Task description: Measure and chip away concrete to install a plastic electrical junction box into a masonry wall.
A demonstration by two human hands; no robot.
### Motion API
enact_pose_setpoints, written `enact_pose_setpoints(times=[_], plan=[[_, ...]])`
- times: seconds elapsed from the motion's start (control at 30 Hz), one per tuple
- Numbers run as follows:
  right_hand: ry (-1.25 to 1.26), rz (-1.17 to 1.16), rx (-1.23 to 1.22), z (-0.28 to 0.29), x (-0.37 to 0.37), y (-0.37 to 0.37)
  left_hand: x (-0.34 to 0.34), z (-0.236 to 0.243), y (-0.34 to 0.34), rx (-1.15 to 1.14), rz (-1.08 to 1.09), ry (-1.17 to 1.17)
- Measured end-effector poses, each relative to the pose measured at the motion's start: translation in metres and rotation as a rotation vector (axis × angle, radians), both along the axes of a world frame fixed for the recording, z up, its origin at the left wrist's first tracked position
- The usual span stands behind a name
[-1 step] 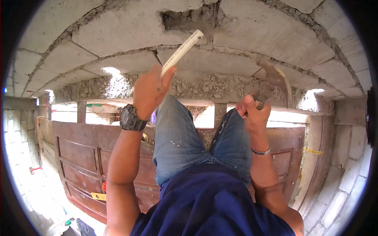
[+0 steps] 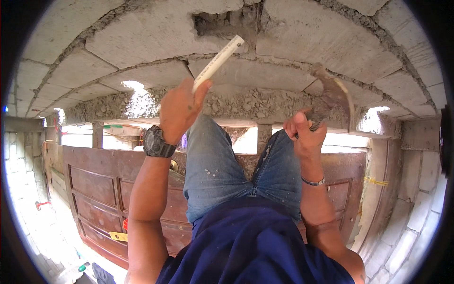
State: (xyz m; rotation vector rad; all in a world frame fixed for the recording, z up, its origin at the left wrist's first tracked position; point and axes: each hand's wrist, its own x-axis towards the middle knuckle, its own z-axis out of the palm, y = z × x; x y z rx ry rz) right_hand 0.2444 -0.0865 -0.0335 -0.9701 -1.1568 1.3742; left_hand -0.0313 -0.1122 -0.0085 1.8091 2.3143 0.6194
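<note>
tbh not much changed since a moment ago: the hammer (image 2: 335, 97) head at 2 o'clock has shifted a touch towards 3 and looks less smeared, while the white pipe (image 2: 218, 64) sits abt where it was, near 12. So imo it's one side doing the moving and the other keeping steady. The two are well apart, no contact.

Hands: the left hand (image 2: 182, 106), at 10-11 o'clock, is closed round the lower end of the pipe, thumb lying along it. Free end tilts up towards 1, w/ a small dark hole near the tip. Right hand (image 2: 307, 135), roughly 3 o'clock, is curled tight on the hammer's dark grip, fingers wrapped. Fwiw the tool's head is dusty and blurry, so "hammer" is my best read, can't swear to its exact shape.

Rest of it: a rough cavity (image 2: 220, 23) in the block wall (image 2: 302, 31) at 12, a crumbly mortar ledge (image 2: 265, 104) just below the blocks, and a brown panelled door (image 2: 92, 177) behind the legs, showing most around 8-9.
</note>
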Motion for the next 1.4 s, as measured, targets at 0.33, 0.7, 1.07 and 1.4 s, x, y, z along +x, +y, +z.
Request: enact_pose_setpoints(times=[0.33, 0.7, 1.07, 1.4], plan=[[0.017, 0.039, -0.099, -0.052, -0.103, 0.043, 0.011, 0.013, 0.005, -0.002, 0.004, 0.163], [0.495, -0.145, -0.025, -0.017, -0.086, 0.027, 0.013, 0.021, 0.007, -0.014, 0.009, 0.185], [-0.499, 0.03, 0.071, -0.038, -0.018, 0.027, 0.002, -0.016, -0.007, 0.15, -0.056, -0.057], [-0.951, 0.047, 0.304, 0.0, 0.009, -0.024, 0.018, -0.083, 0.047, 0.413, 0.006, -0.632]])
